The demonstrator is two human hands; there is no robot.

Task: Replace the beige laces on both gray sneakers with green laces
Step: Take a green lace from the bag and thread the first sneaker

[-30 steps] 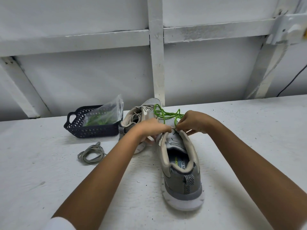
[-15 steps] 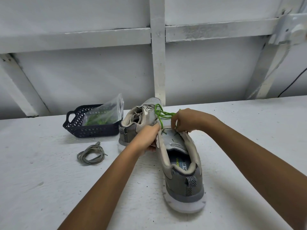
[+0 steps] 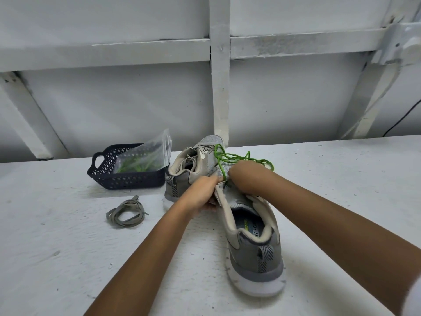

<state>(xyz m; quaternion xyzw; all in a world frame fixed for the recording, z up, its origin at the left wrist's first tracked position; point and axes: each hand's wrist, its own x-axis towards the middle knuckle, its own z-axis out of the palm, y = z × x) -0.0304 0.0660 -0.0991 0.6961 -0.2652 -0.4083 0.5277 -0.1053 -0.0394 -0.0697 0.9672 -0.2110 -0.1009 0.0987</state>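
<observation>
A gray sneaker (image 3: 252, 247) lies on the white table, heel toward me. My left hand (image 3: 201, 193) grips the left edge of its upper near the eyelets. My right hand (image 3: 245, 179) rests over the front of the tongue and pinches a green lace (image 3: 230, 158), whose loose loops trail beyond the hand. A second gray sneaker (image 3: 193, 167) with beige laces stands behind, partly hidden by my hands. A removed beige lace (image 3: 125, 214) lies coiled on the table to the left.
A dark blue basket (image 3: 127, 179) at the back left holds a clear bag with green laces (image 3: 145, 159). A white framed wall (image 3: 219, 87) rises just behind the shoes. The table (image 3: 57, 258) spreads left and right.
My right hand has slid a little nearer along the lace, and the green lace now fans out farther to the right. My left hand stays on the sneaker's edge.
</observation>
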